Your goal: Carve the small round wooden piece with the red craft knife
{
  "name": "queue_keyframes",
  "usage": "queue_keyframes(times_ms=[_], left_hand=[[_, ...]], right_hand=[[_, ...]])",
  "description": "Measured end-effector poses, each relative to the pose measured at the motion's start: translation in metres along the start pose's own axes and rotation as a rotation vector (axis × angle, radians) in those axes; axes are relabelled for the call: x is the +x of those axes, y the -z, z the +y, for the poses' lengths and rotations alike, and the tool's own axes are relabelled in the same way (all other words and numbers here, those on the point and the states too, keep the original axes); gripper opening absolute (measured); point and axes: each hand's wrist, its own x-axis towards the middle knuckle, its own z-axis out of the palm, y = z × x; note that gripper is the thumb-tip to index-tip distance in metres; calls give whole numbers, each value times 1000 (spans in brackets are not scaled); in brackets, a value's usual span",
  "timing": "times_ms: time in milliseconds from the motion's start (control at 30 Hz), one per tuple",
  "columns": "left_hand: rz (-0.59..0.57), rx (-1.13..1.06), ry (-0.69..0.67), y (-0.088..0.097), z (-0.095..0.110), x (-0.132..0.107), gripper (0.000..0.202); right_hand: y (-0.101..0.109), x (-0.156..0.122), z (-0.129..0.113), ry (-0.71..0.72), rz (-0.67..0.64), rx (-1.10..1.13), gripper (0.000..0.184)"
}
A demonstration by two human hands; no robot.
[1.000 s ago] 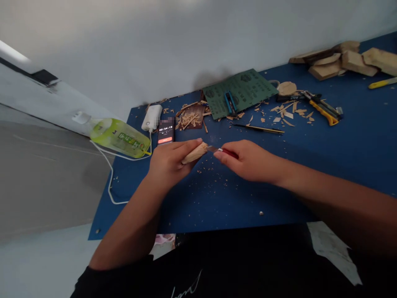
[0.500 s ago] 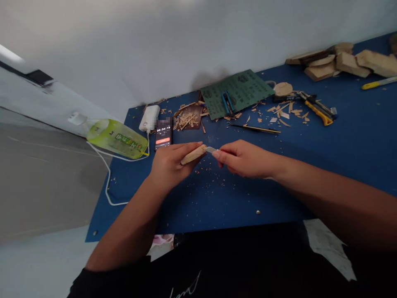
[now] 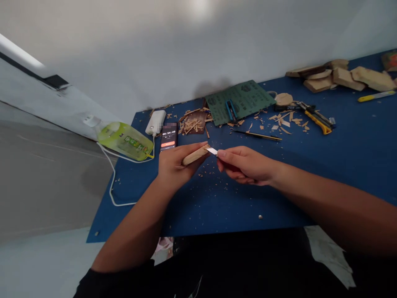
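Note:
My left hand [image 3: 173, 164] is closed round a small pale piece of wood [image 3: 195, 156], whose far end points to the right. In my right hand [image 3: 240, 163] is a carving knife; its handle is mostly hidden by the fingers. The short bright blade [image 3: 212, 151] lies against the rough right end of the wood. Small wood crumbs [image 3: 214, 178] are scattered on the blue table under both hands.
Behind the hands lie a phone [image 3: 169, 134], a white power bank [image 3: 156, 122], green sandpaper [image 3: 240, 101], wood shavings [image 3: 194, 124] and a thin tool [image 3: 257, 135]. A yellow-green bottle [image 3: 125, 140] lies at left. Yellow cutter [image 3: 318, 118] and wood blocks [image 3: 349, 78] sit at right.
The view has shifted slightly, so everything sits a little differently in the picture. My right hand has turned a little, and the blade now shows brighter at the wood's end.

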Motion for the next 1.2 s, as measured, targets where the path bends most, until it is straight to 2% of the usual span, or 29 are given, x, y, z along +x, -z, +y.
queue_keyframes(times_ms=[100, 200, 400, 467, 600, 700, 800, 933, 1200], left_hand=[[6, -58, 42, -3, -1, 1, 30], [-4, -123, 33, -4, -4, 2, 34], [-2, -118, -58, -1, -8, 4, 40], [-6, -83, -73, 0, -9, 4, 43], [-19, -8, -165, 0, -16, 4, 50], [-51, 78, -245, 0, -23, 1, 56], [-107, 139, -256, -1, -25, -1, 56], [-186, 221, -261, -1, -23, -2, 49], [-200, 213, -186, -3, -26, -3, 36]], right_hand=[[-2, 1, 2, 41, 14, -7, 49], [-4, 0, 3, 102, 57, -125, 50], [-9, -6, 2, 366, 320, -640, 49], [-10, -9, 3, 411, 393, -790, 50], [-14, -15, 4, 364, 499, -1104, 45], [-23, -20, 5, 243, 622, -1412, 44], [-31, -24, 6, 138, 666, -1584, 49], [-26, -23, 1, 89, 589, -1533, 44], [5, -5, -9, 93, 363, -1080, 49]])
